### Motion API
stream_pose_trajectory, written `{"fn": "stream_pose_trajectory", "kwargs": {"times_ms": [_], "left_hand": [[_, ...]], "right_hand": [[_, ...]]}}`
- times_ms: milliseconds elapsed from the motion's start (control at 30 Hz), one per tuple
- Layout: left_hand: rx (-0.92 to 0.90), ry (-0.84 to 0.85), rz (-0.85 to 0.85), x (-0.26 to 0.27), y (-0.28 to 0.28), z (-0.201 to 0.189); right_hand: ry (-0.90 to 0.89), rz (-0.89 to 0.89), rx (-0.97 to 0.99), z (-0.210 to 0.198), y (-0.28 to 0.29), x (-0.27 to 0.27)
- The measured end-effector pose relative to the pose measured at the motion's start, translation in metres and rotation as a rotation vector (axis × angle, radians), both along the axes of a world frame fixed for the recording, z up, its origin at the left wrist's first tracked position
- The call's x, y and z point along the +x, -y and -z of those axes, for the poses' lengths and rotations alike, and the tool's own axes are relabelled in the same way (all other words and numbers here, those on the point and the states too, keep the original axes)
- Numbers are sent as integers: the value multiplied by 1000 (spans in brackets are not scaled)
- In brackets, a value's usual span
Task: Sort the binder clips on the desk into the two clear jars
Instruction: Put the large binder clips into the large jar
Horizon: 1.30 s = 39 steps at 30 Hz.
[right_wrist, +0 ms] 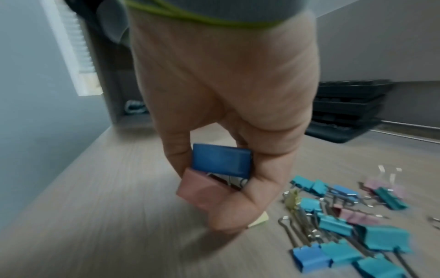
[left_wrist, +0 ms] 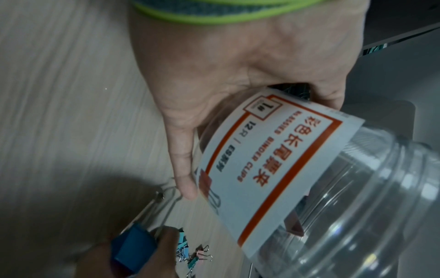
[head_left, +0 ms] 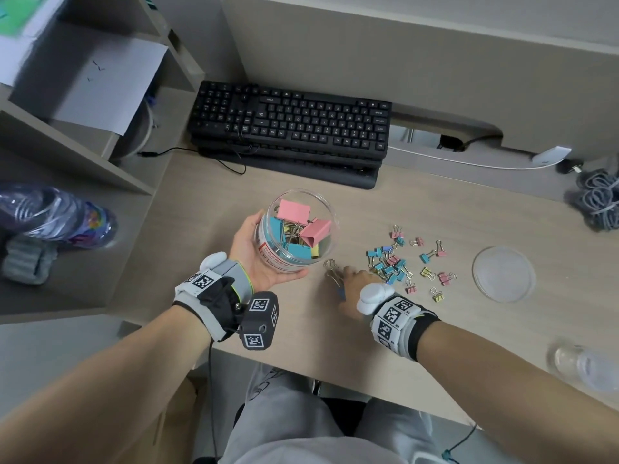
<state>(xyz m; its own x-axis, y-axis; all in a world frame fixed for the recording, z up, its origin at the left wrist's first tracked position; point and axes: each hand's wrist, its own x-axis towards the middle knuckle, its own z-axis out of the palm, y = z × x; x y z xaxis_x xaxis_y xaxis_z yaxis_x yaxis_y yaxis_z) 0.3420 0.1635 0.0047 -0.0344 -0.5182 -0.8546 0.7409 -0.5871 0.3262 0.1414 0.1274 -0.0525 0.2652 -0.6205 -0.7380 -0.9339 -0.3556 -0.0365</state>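
My left hand grips a clear labelled jar, tilted with its mouth up; it holds several large pink, blue and yellow binder clips. The left wrist view shows the fingers curled round the jar. Just right of the jar, my right hand is low on the desk and holds large clips: a blue clip and a pink clip, with a yellow clip under the fingertips. Wire handles stick out toward the jar. A pile of small coloured clips lies to the right.
A clear round lid lies right of the small clips. A second clear jar lies blurred near the front right edge. A black keyboard sits behind, a grey cable bundle at far right, and shelves with a bottle on the left.
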Motion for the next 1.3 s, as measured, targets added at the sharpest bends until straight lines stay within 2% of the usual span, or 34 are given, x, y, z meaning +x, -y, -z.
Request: {"fn": "stream_pose_trajectory", "kwargs": {"times_ms": [133, 333, 433, 567, 700, 900, 1000, 1100, 1200, 1300], "left_hand": [[-10, 6, 2, -3, 7, -2], [-35, 18, 0, -15, 24, -10], [-51, 23, 13, -22, 34, -18], [-83, 25, 58, -39, 47, -32], [-131, 11, 101, -59, 56, -43], [-115, 2, 108, -73, 63, -50], [-114, 11, 134, -74, 62, -50], [-108, 3, 132, -72, 62, -51], [-113, -10, 136, -70, 63, -51], [-120, -19, 139, -68, 64, -50]], "right_hand": [[174, 129, 70, -36, 30, -23], [425, 345, -129, -104, 73, -45], [587, 435, -98, -137, 87, -49], [738, 416, -62, -171, 89, -42], [742, 339, -127, -177, 87, -25], [557, 100, -238, -179, 82, -24], [560, 163, -181, -184, 84, -26], [649, 219, -140, -191, 85, -28], [730, 202, -100, -198, 85, -31], [734, 150, -178, -200, 88, -38]]}}
